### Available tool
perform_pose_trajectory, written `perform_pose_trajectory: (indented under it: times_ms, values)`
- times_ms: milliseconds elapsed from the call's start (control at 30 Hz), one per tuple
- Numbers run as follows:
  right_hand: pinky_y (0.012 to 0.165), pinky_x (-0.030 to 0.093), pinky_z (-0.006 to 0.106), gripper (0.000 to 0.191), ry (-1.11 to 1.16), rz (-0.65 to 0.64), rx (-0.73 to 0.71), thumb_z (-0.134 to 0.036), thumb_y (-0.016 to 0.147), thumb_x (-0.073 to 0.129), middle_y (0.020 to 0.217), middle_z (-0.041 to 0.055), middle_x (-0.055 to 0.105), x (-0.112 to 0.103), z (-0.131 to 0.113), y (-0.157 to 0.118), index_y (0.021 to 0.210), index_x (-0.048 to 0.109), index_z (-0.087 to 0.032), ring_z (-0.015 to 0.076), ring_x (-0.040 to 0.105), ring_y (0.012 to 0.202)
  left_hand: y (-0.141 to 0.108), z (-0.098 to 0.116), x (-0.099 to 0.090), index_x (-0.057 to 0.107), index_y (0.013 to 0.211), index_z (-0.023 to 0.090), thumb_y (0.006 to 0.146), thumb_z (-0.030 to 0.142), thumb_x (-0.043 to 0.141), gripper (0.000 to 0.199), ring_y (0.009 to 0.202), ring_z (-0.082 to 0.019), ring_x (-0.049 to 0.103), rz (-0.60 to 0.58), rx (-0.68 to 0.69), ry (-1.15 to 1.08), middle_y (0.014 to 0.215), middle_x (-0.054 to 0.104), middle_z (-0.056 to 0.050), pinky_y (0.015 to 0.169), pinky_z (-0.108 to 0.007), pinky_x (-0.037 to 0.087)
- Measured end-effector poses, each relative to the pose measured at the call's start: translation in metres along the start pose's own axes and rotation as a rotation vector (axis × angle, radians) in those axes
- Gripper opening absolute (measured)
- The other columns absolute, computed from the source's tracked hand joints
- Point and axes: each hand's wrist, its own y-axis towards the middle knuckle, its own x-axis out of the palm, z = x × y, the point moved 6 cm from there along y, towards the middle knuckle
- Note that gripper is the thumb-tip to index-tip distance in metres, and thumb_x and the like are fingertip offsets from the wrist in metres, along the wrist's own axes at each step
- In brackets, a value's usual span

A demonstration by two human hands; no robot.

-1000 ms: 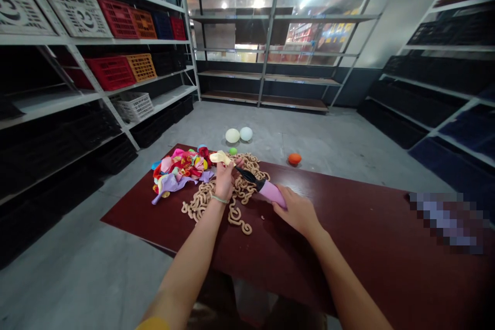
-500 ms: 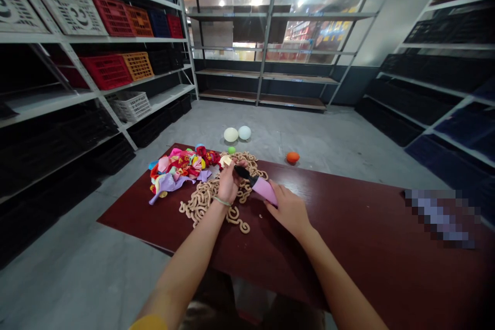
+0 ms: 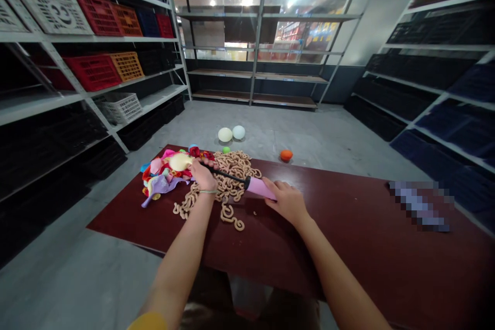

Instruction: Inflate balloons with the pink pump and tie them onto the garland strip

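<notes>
A pink and black hand pump (image 3: 260, 188) is stretched between my hands, its black rod showing. My right hand (image 3: 286, 201) is closed around the pink body. My left hand (image 3: 204, 175) is closed round the black nozzle end, where a pale yellow balloon (image 3: 180, 161), partly filled, sticks out to the left. Under and beside my left hand lies a heap of tan, curled, rope-like pieces (image 3: 232, 165). Left of it is a pile of colourful limp balloons (image 3: 164, 184), with the yellow balloon over it.
The dark red table (image 3: 309, 237) bears a pixelated object (image 3: 419, 206) at the right. Beyond it on the floor are a cream balloon (image 3: 225, 134), a pale blue one (image 3: 238, 132), a green one (image 3: 226, 149) and an orange one (image 3: 286, 155). Shelves with crates (image 3: 95, 72) stand around.
The pump's rod has been drawn out as my hands moved apart, my left hand going left. The pale yellow balloon has grown larger. The view has shifted slightly.
</notes>
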Motion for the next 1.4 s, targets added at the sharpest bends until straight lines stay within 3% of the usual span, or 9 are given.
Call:
perform_pose_trajectory:
  times_ms: [100, 200, 500, 667, 867, 967, 1200, 1300, 1400]
  values:
    - [0.072, 0.036, 0.029, 0.056, -0.025, 0.042, -0.014, -0.04, 0.089, 0.054, 0.107, 0.0064, 0.067, 0.0, 0.014, -0.005, 0.142, 0.047, -0.026, 0.022, 0.058, 0.093, 0.008, 0.018, -0.012, 0.036, 0.079, 0.022, 0.088, 0.023, 0.039, 0.01, 0.045, -0.008, 0.036, 0.118, 0.104, -0.098, 0.059, 0.035, 0.007, 0.043, -0.021, 0.029]
    - [0.07, 0.037, 0.03, 0.05, -0.005, 0.078, -0.003, -0.042, 0.087, 0.056, 0.104, 0.0079, 0.068, 0.002, 0.01, -0.006, 0.132, 0.055, -0.018, 0.022, 0.06, 0.089, 0.005, 0.014, -0.01, 0.037, 0.078, 0.022, 0.085, 0.024, 0.045, 0.011, 0.044, -0.008, 0.037, 0.13, 0.117, -0.131, 0.059, 0.036, 0.007, 0.041, -0.021, 0.028]
    - [0.072, 0.042, 0.029, 0.052, 0.15, -0.003, 0.081, -0.045, 0.088, 0.056, 0.11, 0.0098, 0.067, 0.009, -0.022, 0.002, 0.133, 0.049, -0.019, 0.0224, 0.063, 0.091, -0.04, -0.057, 0.027, 0.038, 0.076, 0.022, 0.086, 0.029, 0.048, 0.016, 0.043, -0.008, 0.04, -0.079, -0.051, 0.028, 0.058, 0.04, 0.006, 0.042, -0.02, 0.032]
    - [0.079, 0.041, 0.032, 0.045, 0.106, -0.001, -0.014, -0.035, 0.088, 0.058, 0.112, 0.0108, 0.066, 0.008, -0.008, 0.003, 0.128, 0.052, -0.015, 0.024, 0.06, 0.097, -0.022, -0.032, 0.016, 0.037, 0.075, 0.022, 0.085, 0.02, 0.042, 0.011, 0.045, -0.009, 0.039, -0.05, 0.02, -0.015, 0.058, 0.039, 0.005, 0.043, -0.023, 0.031]
    - [0.078, 0.038, 0.032, 0.046, 0.011, 0.083, 0.028, -0.034, 0.087, 0.06, 0.113, 0.0076, 0.066, -0.003, 0.029, -0.005, 0.131, 0.055, -0.023, 0.0244, 0.057, 0.097, 0.006, 0.013, -0.011, 0.036, 0.077, 0.021, 0.083, 0.02, 0.042, 0.008, 0.045, -0.007, 0.033, 0.138, 0.12, -0.085, 0.059, 0.034, 0.007, 0.043, -0.021, 0.026]
    - [0.072, 0.038, 0.03, 0.049, 0.001, 0.081, 0.011, -0.039, 0.088, 0.058, 0.109, 0.0074, 0.066, -0.003, 0.022, -0.005, 0.134, 0.053, -0.024, 0.024, 0.057, 0.095, 0.003, 0.007, -0.011, 0.035, 0.077, 0.021, 0.083, 0.023, 0.044, 0.012, 0.044, -0.006, 0.031, 0.141, 0.114, -0.103, 0.059, 0.032, 0.008, 0.043, -0.019, 0.024]
    - [0.069, 0.041, 0.029, 0.059, 0.106, 0.07, 0.058, -0.052, 0.09, 0.055, 0.109, 0.0088, 0.067, 0.008, -0.016, -0.002, 0.139, 0.048, -0.021, 0.0223, 0.061, 0.092, -0.036, -0.048, 0.019, 0.037, 0.076, 0.022, 0.084, 0.023, 0.047, 0.013, 0.046, -0.008, 0.04, -0.069, -0.014, -0.044, 0.06, 0.04, 0.006, 0.045, -0.021, 0.031]
    - [0.071, 0.043, 0.03, 0.054, 0.111, 0.075, 0.026, -0.053, 0.092, 0.052, 0.107, 0.0091, 0.068, 0.009, -0.01, -0.002, 0.134, 0.052, -0.02, 0.0228, 0.061, 0.093, -0.033, -0.045, 0.019, 0.037, 0.074, 0.022, 0.086, 0.021, 0.044, 0.014, 0.046, -0.009, 0.04, -0.061, -0.007, -0.026, 0.059, 0.04, 0.005, 0.045, -0.023, 0.03]
    - [0.077, 0.044, 0.032, 0.051, 0.089, 0.105, -0.02, -0.05, 0.093, 0.052, 0.11, 0.0102, 0.067, 0.008, 0.01, -0.006, 0.132, 0.053, -0.018, 0.0243, 0.06, 0.096, -0.017, -0.022, 0.008, 0.038, 0.074, 0.022, 0.086, 0.019, 0.04, 0.013, 0.046, -0.009, 0.038, 0.002, 0.037, -0.033, 0.058, 0.038, 0.005, 0.045, -0.024, 0.029]
